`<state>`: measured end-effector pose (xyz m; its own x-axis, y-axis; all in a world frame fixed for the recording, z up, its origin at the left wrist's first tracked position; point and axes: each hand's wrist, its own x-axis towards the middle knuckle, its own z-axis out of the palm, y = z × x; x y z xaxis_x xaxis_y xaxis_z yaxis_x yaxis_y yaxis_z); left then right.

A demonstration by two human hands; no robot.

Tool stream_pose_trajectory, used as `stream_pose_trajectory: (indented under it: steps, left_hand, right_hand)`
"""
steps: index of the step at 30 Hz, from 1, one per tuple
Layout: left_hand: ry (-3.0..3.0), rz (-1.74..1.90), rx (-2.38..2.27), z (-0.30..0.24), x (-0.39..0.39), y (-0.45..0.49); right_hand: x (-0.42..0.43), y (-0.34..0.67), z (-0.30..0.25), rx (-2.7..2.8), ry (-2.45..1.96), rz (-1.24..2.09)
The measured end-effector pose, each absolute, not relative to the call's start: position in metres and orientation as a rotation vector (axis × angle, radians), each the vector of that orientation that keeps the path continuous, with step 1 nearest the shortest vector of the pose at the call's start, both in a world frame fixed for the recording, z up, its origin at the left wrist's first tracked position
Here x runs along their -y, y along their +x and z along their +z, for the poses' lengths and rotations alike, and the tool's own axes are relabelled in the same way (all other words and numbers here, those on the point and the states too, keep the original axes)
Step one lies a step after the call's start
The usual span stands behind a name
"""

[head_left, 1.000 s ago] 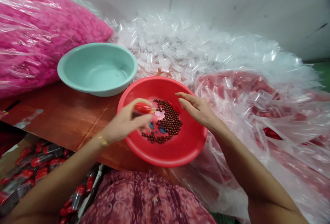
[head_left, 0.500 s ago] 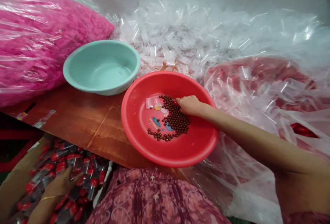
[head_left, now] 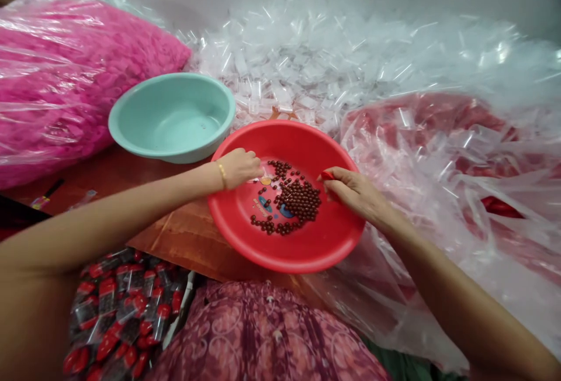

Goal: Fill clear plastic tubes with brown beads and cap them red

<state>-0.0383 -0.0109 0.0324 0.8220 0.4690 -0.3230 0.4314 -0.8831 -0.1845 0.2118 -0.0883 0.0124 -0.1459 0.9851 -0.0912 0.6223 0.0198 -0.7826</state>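
Note:
A red basin (head_left: 289, 261) sits in front of me with many small brown balls (head_left: 300, 200) gathered on its printed bottom. My left hand (head_left: 240, 168), with a gold-coloured band at the wrist, reaches over the basin's left side. Its fingers are closed on a small clear plastic container (head_left: 262, 173), mostly covered by the hand. At the right side of the basin my right hand (head_left: 353, 193) pinches a small red cap (head_left: 326, 176) between thumb and fingers, beside the balls.
Behind stands a light green basin (head_left: 170, 118). A bag of pink pieces (head_left: 87, 71) lies at the left, a heap of clear containers (head_left: 298, 71) at the back. Plastic bagging with red pieces (head_left: 438, 118) is at the right. Filled red-capped containers (head_left: 127, 305) lie in a box at lower left.
My left hand has come up from the box of filled containers to the clear container in the basin. My right hand has drawn back right from the balls; a red cap now shows in it.

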Motion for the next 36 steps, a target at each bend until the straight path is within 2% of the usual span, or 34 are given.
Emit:
stream_pose_trajectory:
  steps: [4,8,14,17,21,27,36]
  left_hand:
    - [-2.911,0.844,0.59,0.002,-0.028,-0.02]
    - [-2.914,0.955,0.617,-0.002,-0.022,-0.02]
    - [-3.156,0.928,1.188,-0.016,0.005,-0.013]
    - [-3.308,1.096,1.621,-0.028,-0.005,-0.007]
    - [-3.343,1.084,1.977,-0.03,-0.024,0.006]
    - [-3.338,1.175,1.908,-0.019,-0.017,0.057]
    - [-3.654,0.865,1.703,-0.036,-0.012,0.115]
  right_hand:
    - [0.102,0.216,0.012,1.666,-1.568,1.033]
    - [0.106,0.218,0.009,1.663,-1.518,1.025]
    - [0.106,0.218,0.005,1.624,-1.44,1.077]
    - [0.107,0.217,0.007,1.595,-1.431,1.101]
    - [0.108,0.217,0.011,1.566,-1.404,1.105]
    - [0.106,0.218,0.013,1.486,-1.387,1.197]
    - [0.106,0.22,0.009,1.407,-1.329,1.204]
